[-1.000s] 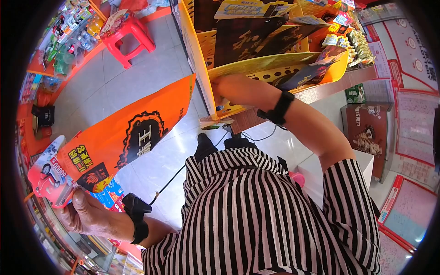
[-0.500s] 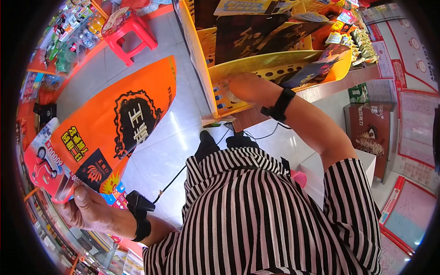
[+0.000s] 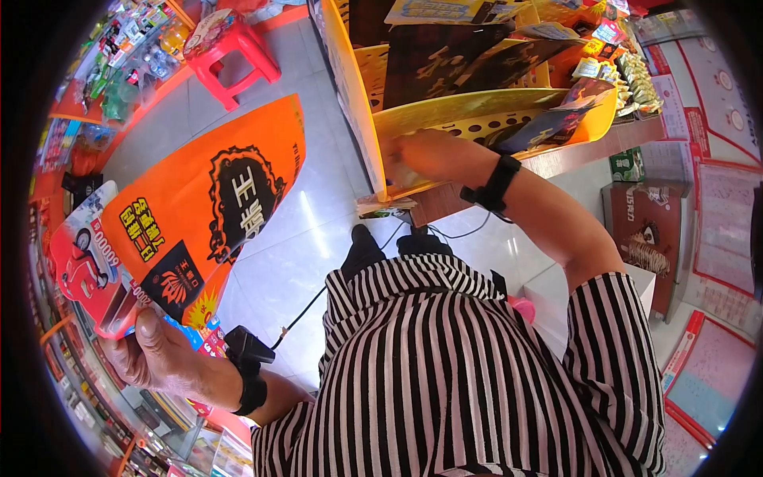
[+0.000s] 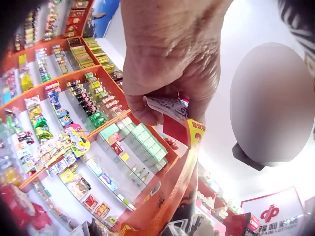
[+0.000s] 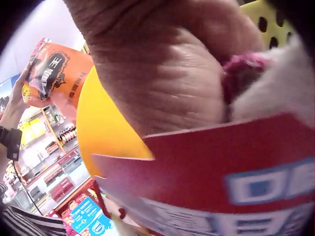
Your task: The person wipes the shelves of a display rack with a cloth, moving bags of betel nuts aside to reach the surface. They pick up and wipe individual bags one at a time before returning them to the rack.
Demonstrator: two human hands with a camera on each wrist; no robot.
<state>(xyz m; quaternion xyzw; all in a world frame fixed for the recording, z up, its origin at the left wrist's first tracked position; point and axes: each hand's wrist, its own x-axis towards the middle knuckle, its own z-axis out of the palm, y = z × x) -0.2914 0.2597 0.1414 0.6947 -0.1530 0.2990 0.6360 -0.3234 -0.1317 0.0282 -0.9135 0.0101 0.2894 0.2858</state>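
Orange packet [image 3: 184, 199] marked 王, sign [image 4: 271, 215] reading LOTTERY

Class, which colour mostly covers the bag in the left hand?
Orange; the bag shows best in the head view.

Near left, in the left hand [image 3: 179, 362], a bag [image 3: 179, 191]; beyond it, far left, a stool [image 3: 230, 56]. In a rack [image 3: 417, 118], at its near left, the right hand [image 3: 421, 155]; well right, a carton [image 3: 644, 226].

Bright light, glaring floor [image 3: 316, 226], fisheye-warped dark edges.
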